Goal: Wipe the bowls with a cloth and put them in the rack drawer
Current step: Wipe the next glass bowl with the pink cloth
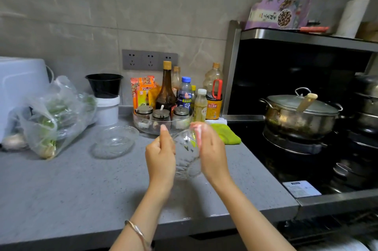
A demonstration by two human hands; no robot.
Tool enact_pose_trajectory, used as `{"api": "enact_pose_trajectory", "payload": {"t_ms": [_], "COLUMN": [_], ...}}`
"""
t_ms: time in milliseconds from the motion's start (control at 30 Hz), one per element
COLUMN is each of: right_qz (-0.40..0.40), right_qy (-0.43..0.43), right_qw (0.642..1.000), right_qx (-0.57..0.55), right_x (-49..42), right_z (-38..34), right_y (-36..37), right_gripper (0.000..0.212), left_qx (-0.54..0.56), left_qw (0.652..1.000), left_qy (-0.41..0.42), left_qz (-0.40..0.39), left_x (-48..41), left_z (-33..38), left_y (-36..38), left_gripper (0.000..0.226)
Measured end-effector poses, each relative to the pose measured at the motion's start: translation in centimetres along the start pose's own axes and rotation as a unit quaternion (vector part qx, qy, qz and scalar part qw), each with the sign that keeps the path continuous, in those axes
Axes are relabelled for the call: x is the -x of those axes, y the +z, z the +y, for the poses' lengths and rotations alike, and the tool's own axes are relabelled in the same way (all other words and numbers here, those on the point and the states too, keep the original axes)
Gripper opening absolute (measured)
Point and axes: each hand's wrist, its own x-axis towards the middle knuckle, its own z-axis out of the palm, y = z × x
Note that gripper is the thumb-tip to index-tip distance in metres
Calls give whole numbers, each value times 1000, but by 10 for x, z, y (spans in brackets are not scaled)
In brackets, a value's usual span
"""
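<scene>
At the left edge of the counter (81, 185), a clear plastic bag (51, 119) holds leafy greens. Beside it a black bowl (104, 85) sits on a lidded white tub (107, 110); their contents are not visible. A shallow glass dish (113, 141) lies upright on the counter. Behind it, a round glass tray (143, 128) carries 3 lidded condiment jars (161, 114) and several bottles. In front, the left hand (160, 154) and right hand (211, 154) both grip a clear glass bowl (187, 160) above the counter, with the fingers curled against its sides. The bowl is tipped (blur softens it), its ribbed base low and towards the person, its rim up and away. A green cloth (227, 134) lies just right of it. On the stove, a steel pot (296, 119) is lidded.
</scene>
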Motion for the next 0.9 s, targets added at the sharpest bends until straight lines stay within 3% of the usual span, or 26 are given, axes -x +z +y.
{"api": "enact_pose_trajectory", "payload": {"t_ms": [67,133,233,367,567,667,767,833,900], "right_qz": [-10,-4,7,-6,-51,-40,3,2,7], "right_qy": [96,98,91,102,29,5,-55,-105,-181], "right_qw": [987,988,988,989,997,999,998,990,957], "right_qx": [-127,-123,-126,-111,-46,-23,16,95,225], "right_x": [-3,3,9,6,2,7,24,36,40], "right_z": [-2,-14,-25,-26,-37,-33,-26,-22,-21], "right_y": [-4,-9,-16,-22,-29,-24,-11,1,10], "right_gripper": [48,58,55,61,59,59,37,42,47], "left_qx": [51,103,122,65,-77,-67,-39,-19,6], "left_qw": [998,992,988,989,966,978,996,999,999], "left_qy": [-43,-69,-85,-57,54,78,19,-22,-30], "left_qz": [12,3,-29,-118,-241,-184,-82,-28,-17], "left_x": [-1,-5,-9,-12,-13,-11,-7,-3,1], "left_z": [2,2,-1,1,27,21,15,10,4], "left_y": [-9,-18,-25,-32,-28,-25,-19,-14,-9], "left_gripper": [53,50,43,54,62,62,58,55,57]}}
